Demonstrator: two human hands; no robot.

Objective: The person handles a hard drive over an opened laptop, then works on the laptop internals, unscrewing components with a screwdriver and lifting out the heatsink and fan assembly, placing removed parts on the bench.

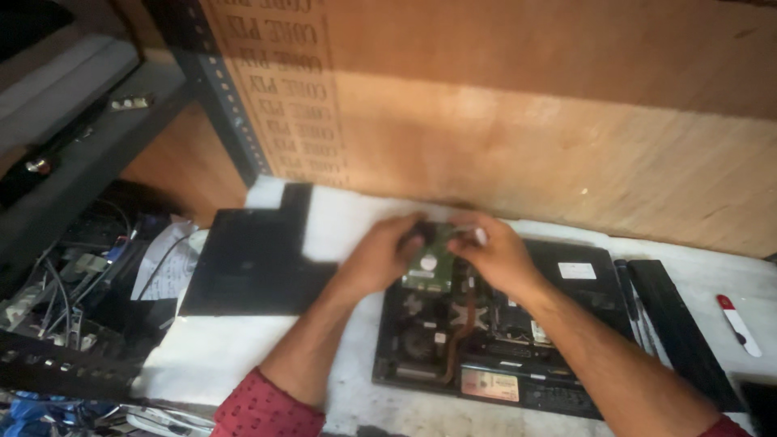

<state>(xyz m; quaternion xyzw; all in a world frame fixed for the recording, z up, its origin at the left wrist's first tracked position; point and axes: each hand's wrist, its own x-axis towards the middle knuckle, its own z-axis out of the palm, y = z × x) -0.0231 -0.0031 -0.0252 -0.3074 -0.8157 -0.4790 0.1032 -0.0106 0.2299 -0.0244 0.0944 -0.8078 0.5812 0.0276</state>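
An opened black laptop lies bottom-up on the white work surface, its fan, copper heat pipe and boards showing. Over its far left corner, both hands hold a small hard drive with a green circuit board facing up. My left hand grips the drive's left side. My right hand holds its right side, fingers curled over the top edge. Red sleeves cover both forearms near the bottom of the view.
A black L-shaped cover panel lies left of the laptop. A long black bar and a red-and-white tool lie to the right. A plywood wall stands behind. A dark metal rack with tangled cables fills the left side.
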